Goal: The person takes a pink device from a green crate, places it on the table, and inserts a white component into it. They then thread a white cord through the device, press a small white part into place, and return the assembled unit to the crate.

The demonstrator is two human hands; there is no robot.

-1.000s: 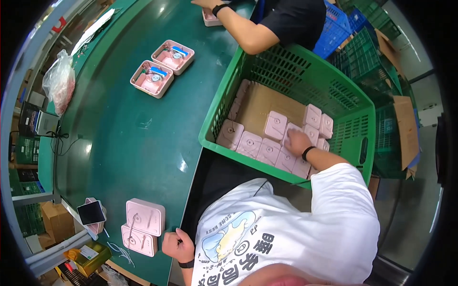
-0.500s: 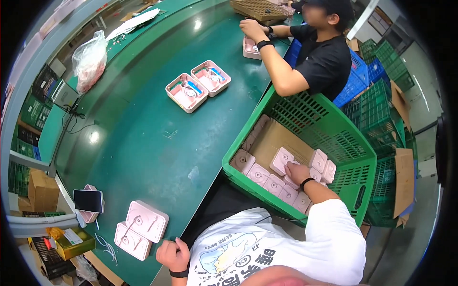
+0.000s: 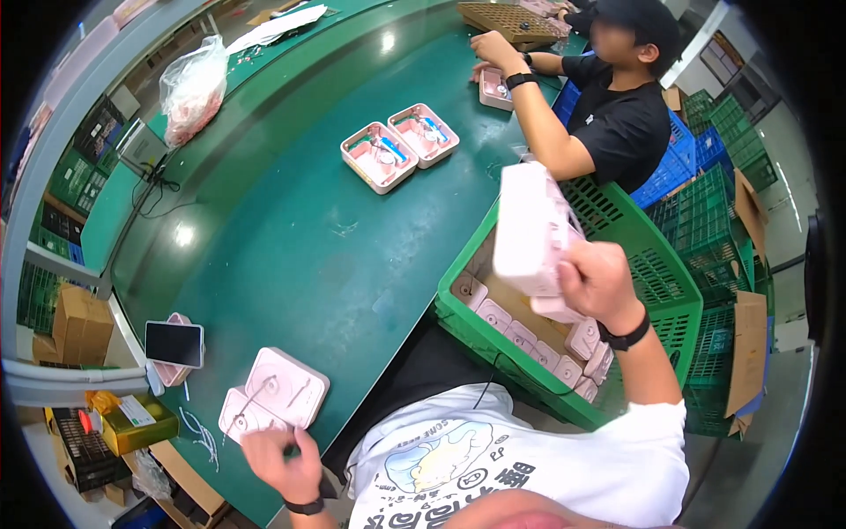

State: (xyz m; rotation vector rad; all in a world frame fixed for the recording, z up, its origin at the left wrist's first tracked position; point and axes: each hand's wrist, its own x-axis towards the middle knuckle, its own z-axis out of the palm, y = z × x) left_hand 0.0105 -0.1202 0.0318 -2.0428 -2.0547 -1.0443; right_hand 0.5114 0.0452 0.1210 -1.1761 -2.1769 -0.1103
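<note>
My right hand (image 3: pixel 604 282) is closed around a pink plastic box (image 3: pixel 526 231), raised over the green crate (image 3: pixel 493 353). The box is blurred by motion; another pink piece shows under my fingers, and I cannot tell whether it belongs to it. Inside the crate lie several similar pink boxes (image 3: pixel 520 338), each with a round mark on top. My left hand (image 3: pixel 284 463) holds nothing, thumb and fingers apart, at the near edge of two pink boxes (image 3: pixel 286 388) set side by side on the green table (image 3: pixel 291 264). It partly covers the nearer one.
Two open pink boxes (image 3: pixel 381 159) with blue parts and wires stand mid-table. Across the crate a co-worker (image 3: pixel 617 132) handles another pink box (image 3: pixel 495 89). A phone-like screen (image 3: pixel 174 344) leans at the left, near white cable ties (image 3: pixel 201 436). A plastic bag (image 3: pixel 194 93) lies far left.
My right hand has lifted a pink box out of the crate, up and away from me. My left hand has moved left and forward to the boxes on the table.
</note>
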